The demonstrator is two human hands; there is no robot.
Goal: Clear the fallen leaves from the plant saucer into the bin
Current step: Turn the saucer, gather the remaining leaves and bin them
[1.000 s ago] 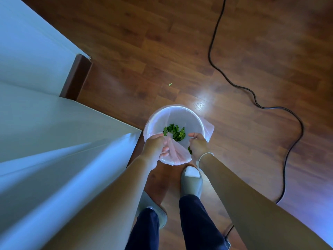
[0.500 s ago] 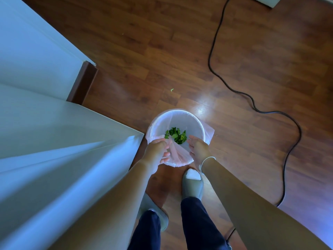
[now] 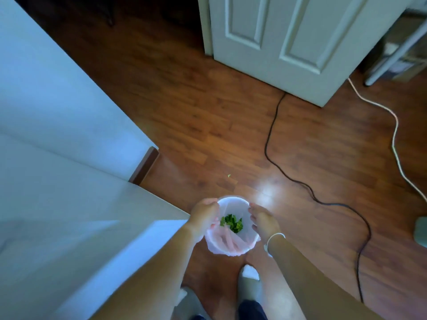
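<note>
A small round white bin (image 3: pixel 233 200) lined with a thin pinkish plastic bag stands on the wood floor just ahead of my feet. Green leaf pieces (image 3: pixel 231 223) lie in a heap at its bottom. My left hand (image 3: pixel 205 214) grips the bag's edge at the bin's left rim. On the right rim my right hand (image 3: pixel 263 219), with a white band at the wrist, holds the bag. One small green leaf scrap (image 3: pixel 229 175) lies on the floor beyond the bin. No plant saucer is in view.
A white table or counter (image 3: pixel 69 181) fills the left side, with a brown leg (image 3: pixel 144 166) showing. A black cable (image 3: pixel 300 183) and a white cable (image 3: pixel 395 139) snake across the floor to the right. A white panelled door (image 3: pixel 277 42) stands ahead.
Both hands moved from the near edge of the bin out to its left and right rims, spreading the bag. The view tilted up, bringing the door and white cable into sight.
</note>
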